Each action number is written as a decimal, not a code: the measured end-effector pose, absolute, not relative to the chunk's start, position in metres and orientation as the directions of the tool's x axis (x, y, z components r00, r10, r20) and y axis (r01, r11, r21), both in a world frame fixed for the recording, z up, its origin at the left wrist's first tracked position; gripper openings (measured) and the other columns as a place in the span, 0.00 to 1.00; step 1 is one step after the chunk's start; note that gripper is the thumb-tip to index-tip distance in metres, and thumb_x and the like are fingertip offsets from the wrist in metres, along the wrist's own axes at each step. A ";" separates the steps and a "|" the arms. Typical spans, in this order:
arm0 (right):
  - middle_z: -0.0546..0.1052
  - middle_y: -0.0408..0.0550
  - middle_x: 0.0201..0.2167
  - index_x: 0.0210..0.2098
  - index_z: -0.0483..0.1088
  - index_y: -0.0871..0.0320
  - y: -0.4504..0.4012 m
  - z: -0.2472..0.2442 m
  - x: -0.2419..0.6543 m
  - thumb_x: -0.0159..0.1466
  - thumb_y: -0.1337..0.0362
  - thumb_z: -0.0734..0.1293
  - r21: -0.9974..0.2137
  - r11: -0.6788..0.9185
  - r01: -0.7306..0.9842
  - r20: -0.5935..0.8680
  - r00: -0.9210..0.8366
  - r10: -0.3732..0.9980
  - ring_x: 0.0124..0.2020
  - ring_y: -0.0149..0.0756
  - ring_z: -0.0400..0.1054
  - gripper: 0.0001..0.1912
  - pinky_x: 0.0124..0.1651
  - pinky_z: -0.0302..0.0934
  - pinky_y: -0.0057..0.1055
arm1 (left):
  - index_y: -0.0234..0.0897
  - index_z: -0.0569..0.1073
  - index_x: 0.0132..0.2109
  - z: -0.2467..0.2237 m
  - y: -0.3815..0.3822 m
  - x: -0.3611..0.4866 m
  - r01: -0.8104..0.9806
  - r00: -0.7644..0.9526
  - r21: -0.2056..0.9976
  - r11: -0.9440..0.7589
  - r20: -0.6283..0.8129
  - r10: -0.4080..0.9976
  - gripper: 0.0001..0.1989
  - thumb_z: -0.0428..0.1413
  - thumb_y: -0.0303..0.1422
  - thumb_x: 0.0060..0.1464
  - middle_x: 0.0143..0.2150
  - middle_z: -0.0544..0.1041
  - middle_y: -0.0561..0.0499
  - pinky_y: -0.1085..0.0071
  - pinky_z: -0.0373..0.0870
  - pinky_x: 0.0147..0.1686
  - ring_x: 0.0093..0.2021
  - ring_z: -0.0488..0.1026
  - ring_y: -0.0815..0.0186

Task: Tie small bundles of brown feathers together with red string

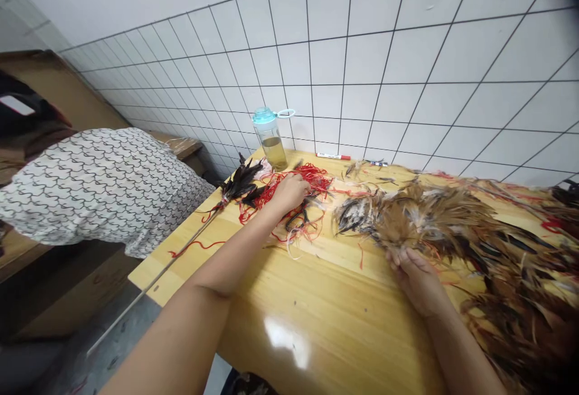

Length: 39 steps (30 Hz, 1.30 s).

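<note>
My left hand (293, 191) reaches into a tangled heap of red string (321, 179) in the middle of the table. Its fingers are curled together on the strands, and the fingertips are partly hidden. A fan of brown feathers (398, 221) rises from the pinched fingers of my right hand (415, 274), at the near edge of a large feather pile (465, 217). Left of the string lies a thin stick (181, 255) with a bunch of dark feathers (242, 179) at its upper end; its other end juts past the table edge.
A lidded bottle (274, 142) of yellowish liquid stands behind the string. Near the tiled wall lies a red and white marker (333, 156). A co-worker in a patterned shirt (104, 187) is at the left. The wooden table (325, 298) has a corner at left.
</note>
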State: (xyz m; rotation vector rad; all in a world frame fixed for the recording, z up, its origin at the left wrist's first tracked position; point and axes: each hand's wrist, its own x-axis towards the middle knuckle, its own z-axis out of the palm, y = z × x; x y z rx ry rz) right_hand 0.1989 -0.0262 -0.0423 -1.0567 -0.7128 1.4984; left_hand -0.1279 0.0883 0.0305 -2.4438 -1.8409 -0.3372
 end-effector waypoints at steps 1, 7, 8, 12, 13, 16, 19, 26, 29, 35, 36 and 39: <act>0.68 0.38 0.19 0.20 0.68 0.54 -0.026 -0.042 0.199 0.42 0.53 0.80 -0.880 -0.198 -0.432 -0.224 0.011 0.974 0.26 0.30 0.66 0.20 0.47 0.69 0.32 | 0.38 0.80 0.41 0.028 0.093 -0.126 0.956 0.268 0.066 -0.285 0.193 0.944 0.13 0.50 0.29 0.57 0.39 0.74 0.43 0.63 0.64 0.47 0.43 0.68 0.58; 0.70 0.39 0.20 0.20 0.69 0.54 -0.027 -0.039 0.196 0.36 0.50 0.80 -0.874 -0.240 -0.422 -0.277 0.029 0.960 0.29 0.32 0.68 0.22 0.47 0.69 0.33 | 0.38 0.78 0.46 0.014 0.115 -0.120 0.963 0.257 0.038 -0.266 0.156 0.954 0.16 0.49 0.28 0.56 0.40 0.74 0.42 0.61 0.62 0.49 0.45 0.67 0.56; 0.70 0.39 0.20 0.19 0.69 0.54 -0.026 -0.038 0.196 0.37 0.50 0.80 -0.877 -0.241 -0.415 -0.271 0.015 0.962 0.29 0.32 0.68 0.22 0.48 0.68 0.33 | 0.37 0.79 0.45 0.012 0.118 -0.119 0.965 0.244 0.059 -0.255 0.153 0.958 0.15 0.50 0.28 0.55 0.41 0.74 0.41 0.60 0.62 0.49 0.46 0.66 0.55; 0.68 0.38 0.19 0.19 0.68 0.54 -0.026 -0.036 0.195 0.36 0.49 0.80 -0.867 -0.268 -0.419 -0.296 0.002 0.955 0.31 0.33 0.69 0.23 0.47 0.68 0.31 | 0.34 0.79 0.38 0.011 0.127 -0.119 0.963 0.202 0.154 -0.224 0.146 0.968 0.12 0.51 0.26 0.53 0.41 0.75 0.40 0.60 0.62 0.49 0.47 0.67 0.55; 0.68 0.38 0.18 0.19 0.68 0.54 -0.026 -0.035 0.195 0.35 0.48 0.80 -0.863 -0.275 -0.424 -0.305 0.004 0.952 0.32 0.33 0.69 0.24 0.47 0.68 0.30 | 0.34 0.79 0.36 0.013 0.129 -0.120 0.960 0.199 0.168 -0.222 0.148 0.969 0.11 0.51 0.26 0.53 0.41 0.75 0.40 0.61 0.63 0.48 0.46 0.68 0.56; 0.68 0.38 0.19 0.19 0.68 0.55 -0.026 -0.033 0.194 0.36 0.49 0.80 -0.864 -0.271 -0.425 -0.294 -0.011 0.956 0.31 0.31 0.68 0.24 0.44 0.67 0.28 | 0.34 0.77 0.33 0.027 0.134 -0.127 0.952 0.181 0.224 -0.210 0.143 0.973 0.08 0.52 0.27 0.52 0.37 0.76 0.44 0.66 0.65 0.43 0.40 0.71 0.60; 0.68 0.39 0.19 0.19 0.69 0.56 -0.026 -0.033 0.194 0.39 0.49 0.79 -0.882 -0.235 -0.408 -0.239 -0.042 0.970 0.28 0.27 0.65 0.22 0.41 0.67 0.24 | 0.34 0.77 0.37 0.046 0.137 -0.139 0.943 0.132 0.286 -0.170 0.146 0.980 0.09 0.52 0.31 0.55 0.35 0.77 0.47 0.69 0.66 0.37 0.35 0.72 0.64; 0.70 0.40 0.21 0.21 0.69 0.55 -0.025 -0.035 0.194 0.34 0.48 0.80 -0.881 -0.232 -0.412 -0.258 0.009 0.966 0.27 0.29 0.67 0.25 0.39 0.69 0.27 | 0.34 0.75 0.42 0.068 0.132 -0.151 0.941 0.077 0.314 -0.125 0.163 0.984 0.11 0.54 0.30 0.52 0.36 0.77 0.47 0.70 0.65 0.36 0.35 0.71 0.64; 0.68 0.39 0.19 0.19 0.68 0.54 -0.025 -0.035 0.194 0.36 0.48 0.80 -0.893 -0.208 -0.400 -0.225 -0.005 0.974 0.27 0.30 0.66 0.23 0.42 0.70 0.29 | 0.34 0.76 0.41 0.073 0.116 -0.150 0.946 0.140 0.259 -0.197 0.224 0.965 0.11 0.54 0.28 0.49 0.38 0.77 0.47 0.70 0.66 0.39 0.37 0.71 0.64; 0.69 0.40 0.20 0.20 0.68 0.54 -0.023 -0.039 0.196 0.35 0.47 0.80 -0.899 -0.222 -0.376 -0.240 -0.001 0.971 0.29 0.32 0.67 0.24 0.44 0.70 0.31 | 0.35 0.77 0.32 0.075 0.070 -0.161 0.963 0.229 0.156 -0.219 -0.045 0.972 0.06 0.56 0.31 0.48 0.31 0.79 0.49 0.74 0.64 0.32 0.32 0.72 0.67; 0.69 0.40 0.21 0.20 0.68 0.54 -0.023 -0.040 0.197 0.36 0.46 0.80 -0.901 -0.225 -0.370 -0.242 0.000 0.970 0.29 0.32 0.67 0.24 0.45 0.69 0.31 | 0.36 0.78 0.32 0.071 0.063 -0.164 0.963 0.232 0.159 -0.215 -0.092 0.968 0.06 0.56 0.31 0.48 0.30 0.79 0.50 0.74 0.63 0.31 0.31 0.72 0.67; 0.69 0.41 0.21 0.20 0.69 0.53 -0.023 -0.041 0.197 0.37 0.46 0.79 -0.912 -0.225 -0.342 -0.237 -0.005 0.971 0.30 0.33 0.68 0.23 0.48 0.69 0.33 | 0.37 0.78 0.33 0.057 0.049 -0.170 0.968 0.211 0.165 -0.191 -0.117 0.970 0.06 0.57 0.31 0.47 0.31 0.79 0.51 0.74 0.64 0.32 0.31 0.72 0.67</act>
